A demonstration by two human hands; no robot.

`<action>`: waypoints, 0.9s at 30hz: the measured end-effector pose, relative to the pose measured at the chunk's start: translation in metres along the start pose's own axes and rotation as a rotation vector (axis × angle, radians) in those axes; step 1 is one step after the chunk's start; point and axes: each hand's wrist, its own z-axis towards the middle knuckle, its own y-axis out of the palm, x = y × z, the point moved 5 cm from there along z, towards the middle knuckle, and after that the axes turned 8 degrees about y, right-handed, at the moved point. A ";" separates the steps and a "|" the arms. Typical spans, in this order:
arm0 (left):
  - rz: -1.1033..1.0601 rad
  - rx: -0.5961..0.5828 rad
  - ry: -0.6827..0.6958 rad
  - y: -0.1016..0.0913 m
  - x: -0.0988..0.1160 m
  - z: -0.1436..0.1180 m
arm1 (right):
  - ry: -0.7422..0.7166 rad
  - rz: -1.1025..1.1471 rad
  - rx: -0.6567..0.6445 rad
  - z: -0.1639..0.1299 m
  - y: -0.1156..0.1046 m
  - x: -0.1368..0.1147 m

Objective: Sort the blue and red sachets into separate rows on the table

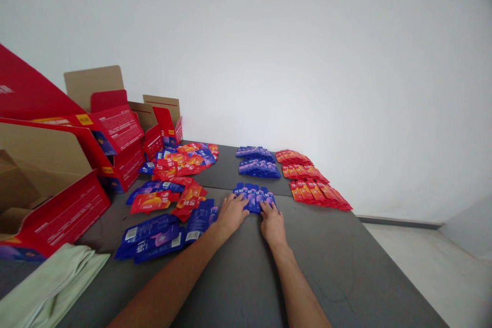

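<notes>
A fanned row of blue packets (251,196) lies on the dark table in front of me, with overlapping edges. My left hand (231,213) grips the row's left end, thumb toward the middle. At the near right end, my right hand (273,223) holds the packets with its fingers bent over them; some fingertips are hard to make out. Just beyond are two stacked rows of blue packets (259,168). Several rows of red packets (313,190) lie to the right of them.
Loose red and blue packets (154,201) are strewn left of my hands. Open red cardboard boxes (73,210) stand along the left side. A pale green cloth (54,284) lies at the near left. The table (369,277) ends at the right, above a light floor; a white wall stands behind.
</notes>
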 end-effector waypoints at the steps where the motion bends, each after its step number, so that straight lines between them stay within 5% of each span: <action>1: 0.005 0.001 -0.002 0.000 0.000 0.000 | 0.004 0.002 -0.001 0.000 0.000 0.000; 10: 0.021 0.036 -0.021 -0.008 0.008 -0.009 | -0.009 0.035 0.102 -0.008 -0.014 -0.009; 14: 0.110 0.053 -0.046 -0.020 0.009 -0.030 | -0.019 0.065 0.158 -0.012 -0.020 -0.019; 18: 0.233 0.083 -0.195 -0.039 -0.008 -0.058 | -0.176 0.173 0.185 -0.023 -0.027 -0.044; 23: 0.261 0.051 -0.471 -0.060 -0.043 -0.087 | -0.375 0.357 0.067 -0.054 -0.035 -0.088; 27: 0.160 0.004 -0.501 -0.061 -0.055 -0.091 | -0.479 0.380 -0.084 -0.078 -0.036 -0.118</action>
